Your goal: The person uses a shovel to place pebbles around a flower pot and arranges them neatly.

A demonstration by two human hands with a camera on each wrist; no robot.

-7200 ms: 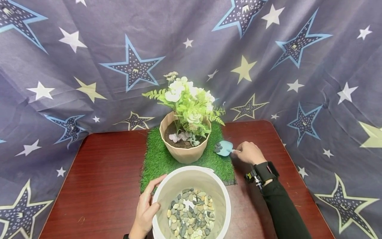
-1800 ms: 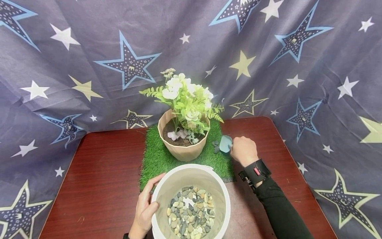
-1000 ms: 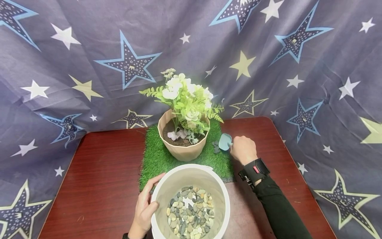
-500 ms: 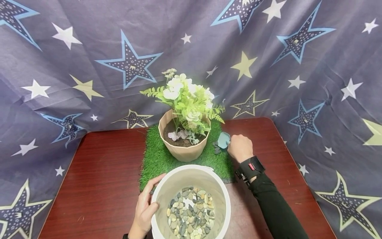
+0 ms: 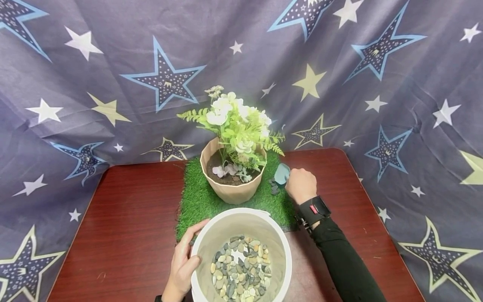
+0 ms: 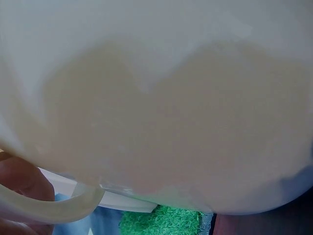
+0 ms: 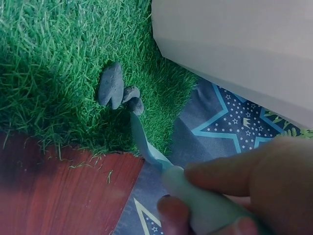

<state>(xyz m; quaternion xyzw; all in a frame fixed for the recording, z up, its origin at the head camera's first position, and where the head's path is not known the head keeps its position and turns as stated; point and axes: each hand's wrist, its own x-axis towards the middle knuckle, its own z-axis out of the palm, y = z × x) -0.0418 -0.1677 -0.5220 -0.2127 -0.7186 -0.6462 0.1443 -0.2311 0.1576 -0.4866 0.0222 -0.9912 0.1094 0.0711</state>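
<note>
Gripping pale-blue trowel in right hand, with blade tip apparently touching dark pebbles on green turf mat, just right of flowerpot. Pinching rim of white bucket of stones with left hand. Wearing black band on right wrist with red label, markings too small to read.
</note>
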